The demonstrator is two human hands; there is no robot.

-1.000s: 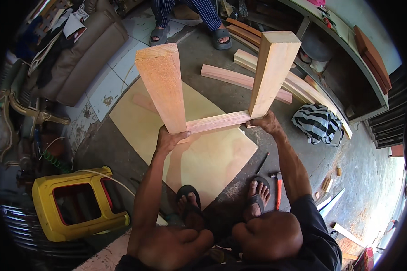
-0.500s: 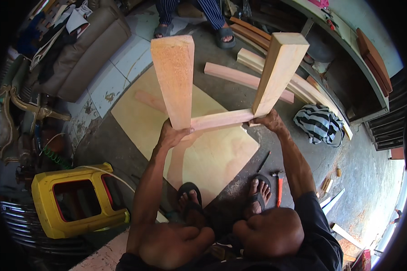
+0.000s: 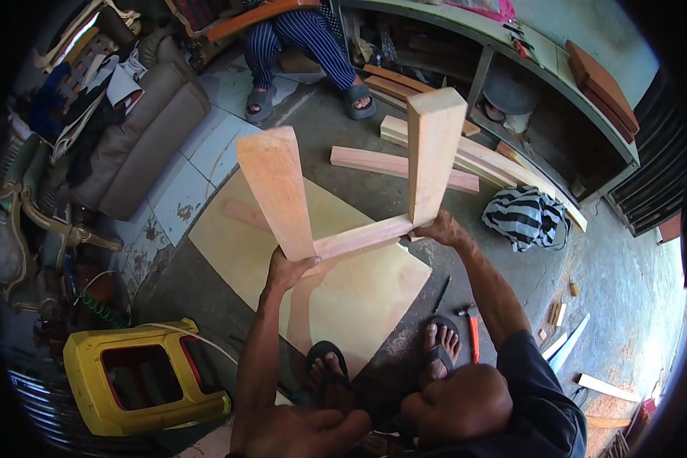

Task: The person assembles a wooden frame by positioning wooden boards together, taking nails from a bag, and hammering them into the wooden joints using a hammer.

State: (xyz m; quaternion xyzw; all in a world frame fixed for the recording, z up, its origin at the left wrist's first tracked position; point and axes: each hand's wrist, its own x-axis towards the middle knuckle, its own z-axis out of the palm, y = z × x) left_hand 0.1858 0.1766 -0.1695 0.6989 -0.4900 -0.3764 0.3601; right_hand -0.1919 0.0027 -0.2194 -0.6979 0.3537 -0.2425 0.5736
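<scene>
A U-shaped wooden frame (image 3: 362, 237) is held over a pale plywood sheet (image 3: 343, 305). Its left post (image 3: 276, 191) and right post (image 3: 431, 156) stand up from the ends of a crosspiece, leaning slightly. My left hand (image 3: 288, 269) is closed round the left joint, thumb along the crosspiece. Gripping the right joint, my right hand (image 3: 439, 229) has its fingers partly hidden by the wood. Whether the frame's underside touches the plywood I cannot tell.
Beside my right foot lie a hammer (image 3: 473, 336) and a dark pencil-like rod (image 3: 443, 294). A handsaw (image 3: 569, 343) is farther right. Planks (image 3: 404, 168) and a striped bag (image 3: 525, 217) lie ahead. A yellow plastic housing (image 3: 145, 374) stands left. Someone in striped trousers (image 3: 305, 46) sits opposite.
The view has tilted up, showing more of the person opposite. Both my hands and the frame appear lower and a little farther left in the picture. My grip looks unchanged.
</scene>
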